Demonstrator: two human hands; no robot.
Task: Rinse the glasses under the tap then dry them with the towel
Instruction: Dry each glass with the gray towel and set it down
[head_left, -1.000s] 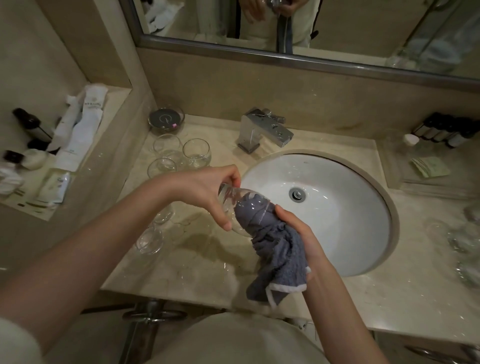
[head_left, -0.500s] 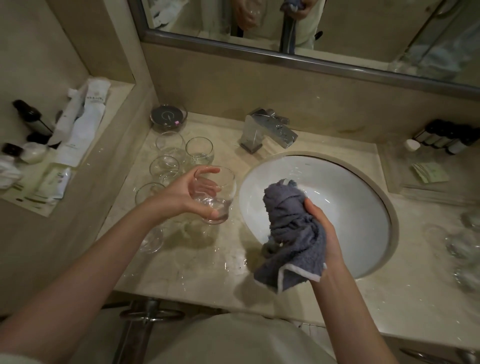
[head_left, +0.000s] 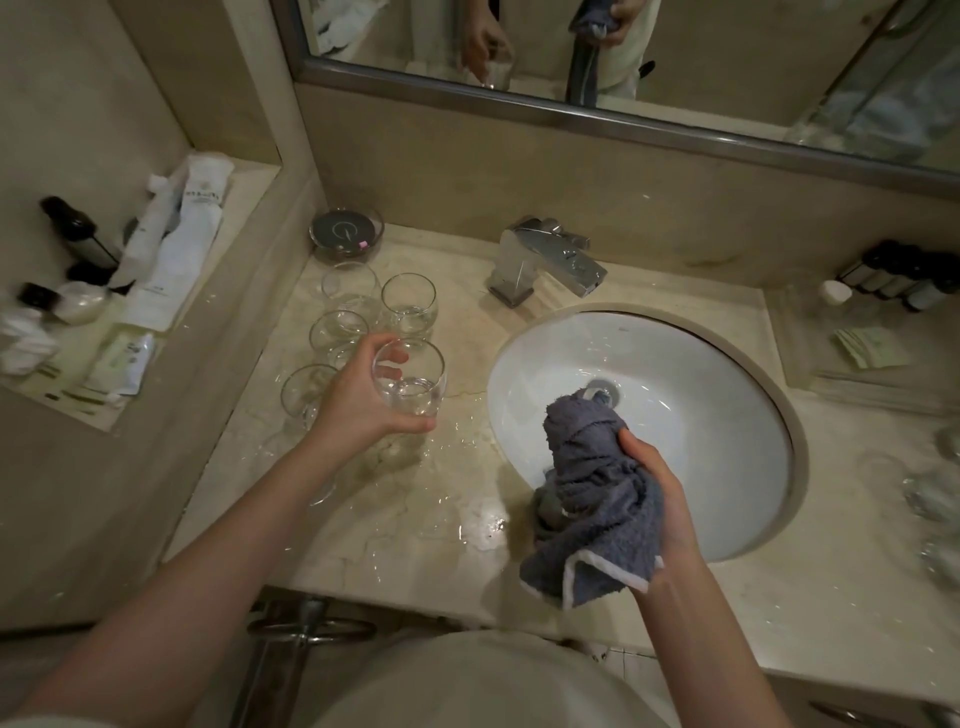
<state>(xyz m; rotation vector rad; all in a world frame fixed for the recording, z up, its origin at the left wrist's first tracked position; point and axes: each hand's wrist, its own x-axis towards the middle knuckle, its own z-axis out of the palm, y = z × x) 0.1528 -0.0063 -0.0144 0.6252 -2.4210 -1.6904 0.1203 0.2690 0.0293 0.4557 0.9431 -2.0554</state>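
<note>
Glass (head_left: 410, 382), round and clear, upright, held up over the wet countertop (head_left: 415, 519) to the left of the sink (head_left: 727, 441). Left hand (head_left: 358, 400) wrapped round it: thumb low along the front, fingertips seen through the clear side. Just above the counter or touching it, hard to tell.

Four more clear glasses beside it on the counter. One at the back (head_left: 349, 286), one next to that (head_left: 409, 304), one in the middle (head_left: 338, 332), one near the wrist (head_left: 306, 395). All upright and close together. The last two partly hidden by the hand.

Gray towel (head_left: 592, 493), bunched up, with a white edge hanging at the bottom. Right hand (head_left: 654, 499) curled tight round it, thumb on top. Held over the front rim of the white sink. Well apart from the held glass.

Silver tap (head_left: 550, 260) behind the sink. Puddles and drops shining on the stone between the hands.

Small glass dish (head_left: 346, 234) with a dark round thing inside, at the back left corner. White packets (head_left: 176, 249) and little dark bottles (head_left: 78, 234) on the low shelf to the left. Row of dark bottles (head_left: 904, 275) far right on the counter. Blurry clear glasses (head_left: 935, 493) at the right edge.

Mirror (head_left: 727, 52) above, with both hands, the glass and the towel seen in it.
</note>
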